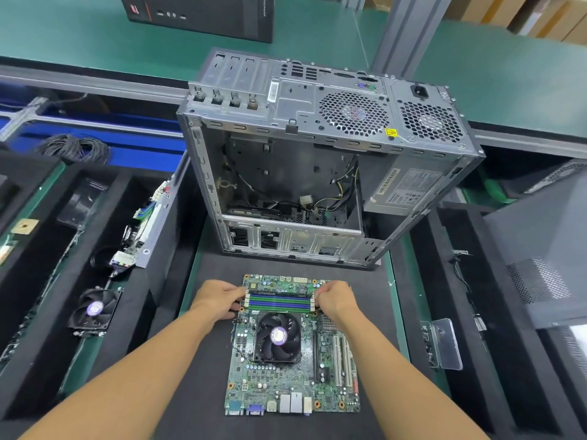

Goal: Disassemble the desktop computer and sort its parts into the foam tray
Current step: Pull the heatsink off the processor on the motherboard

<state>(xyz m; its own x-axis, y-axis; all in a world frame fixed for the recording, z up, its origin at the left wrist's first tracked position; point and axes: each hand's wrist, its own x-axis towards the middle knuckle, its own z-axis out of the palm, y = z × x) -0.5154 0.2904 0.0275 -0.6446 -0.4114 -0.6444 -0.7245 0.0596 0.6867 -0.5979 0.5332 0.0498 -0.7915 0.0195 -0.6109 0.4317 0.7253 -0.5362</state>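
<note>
A green motherboard (286, 385) lies flat on the black mat in front of me, with a black CPU fan (278, 338) in its middle. Across its far end run the blue and green memory slots (279, 302), with a dark memory module in the farthest one. My left hand (216, 298) has curled fingers pinching the left end of that row. At the right end my right hand (336, 300) does the same. Whether the fingertips sit on the latches or on the module itself is hidden. Behind the board stands the open, emptied metal case (317, 122).
The black foam tray (133, 192) on the left holds a case fan (93, 309) and a circuit board (143, 223). More foam compartments (444, 236) on the right hold a clear plastic part (448, 344) and a grey side panel (540, 255). Another computer (203, 14) stands at the back.
</note>
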